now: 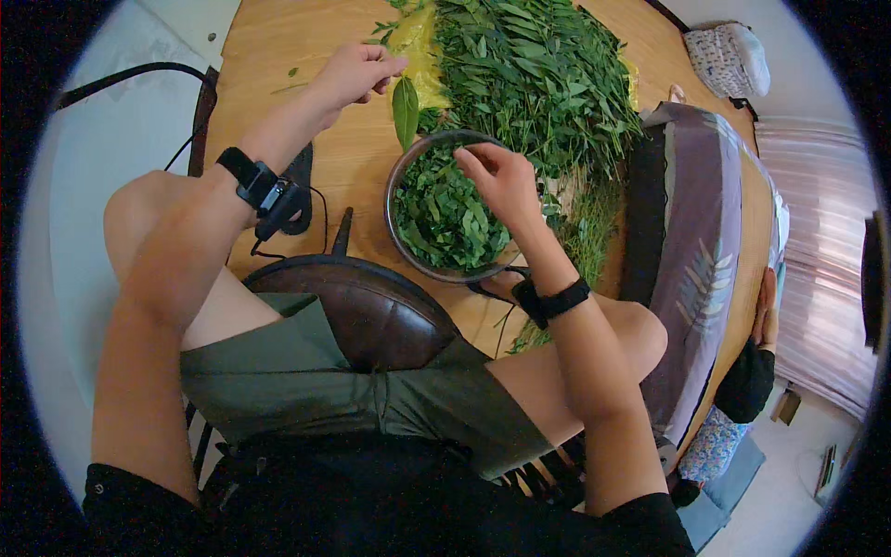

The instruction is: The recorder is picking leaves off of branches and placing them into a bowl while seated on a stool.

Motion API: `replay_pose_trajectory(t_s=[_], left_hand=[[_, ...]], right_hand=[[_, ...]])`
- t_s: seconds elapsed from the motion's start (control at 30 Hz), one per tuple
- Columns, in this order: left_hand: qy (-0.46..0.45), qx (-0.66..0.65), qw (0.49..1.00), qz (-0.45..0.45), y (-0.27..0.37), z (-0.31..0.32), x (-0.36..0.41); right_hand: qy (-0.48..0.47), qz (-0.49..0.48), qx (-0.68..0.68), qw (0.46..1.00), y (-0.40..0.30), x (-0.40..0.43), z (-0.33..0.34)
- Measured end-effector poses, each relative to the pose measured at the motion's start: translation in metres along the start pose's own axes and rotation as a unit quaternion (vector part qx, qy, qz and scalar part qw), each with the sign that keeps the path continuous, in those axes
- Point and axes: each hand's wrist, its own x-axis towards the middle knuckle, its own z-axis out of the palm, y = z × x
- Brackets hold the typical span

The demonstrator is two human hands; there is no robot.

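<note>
My left hand [362, 73] pinches a green leaf [405, 113] that hangs from its fingertips, left of the large pile of leafy green stems [529, 76]. A round metal bowl [391, 230] stands on the wooden floor before me, filled with loose green leaves [449, 216]. Over the bowl's right side is my right hand [498, 174], its fingers curled and thumb near the forefinger; whether something small sits between them cannot be told. Yellow plastic sheeting [421, 56] shows under the pile.
A brown leather stool [397, 306] stands between my legs. Thin green stems [592, 230] lie right of the bowl. To the right is a bed with a purple patterned cover [703, 209], where another person [748, 379] lies. Dark cables [326, 216] run near my left foot.
</note>
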Motion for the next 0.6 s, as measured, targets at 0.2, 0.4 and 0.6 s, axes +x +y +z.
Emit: replay_pose_trajectory(t_s=[0.2,0.4,0.6], left_hand=[[-0.024,-0.056,0.998,-0.009,0.003,-0.004,-0.009],[-0.052,-0.098,0.993,-0.029,0.014,0.003,-0.017],[-0.014,-0.064,0.997,-0.033,0.014,0.0,-0.02]], right_hand=[[0.017,-0.053,0.064,0.996,-0.048,0.011,0.022],[0.11,-0.086,0.058,0.988,-0.048,0.045,0.045],[0.108,-0.118,0.031,0.987,-0.073,0.066,0.044]])
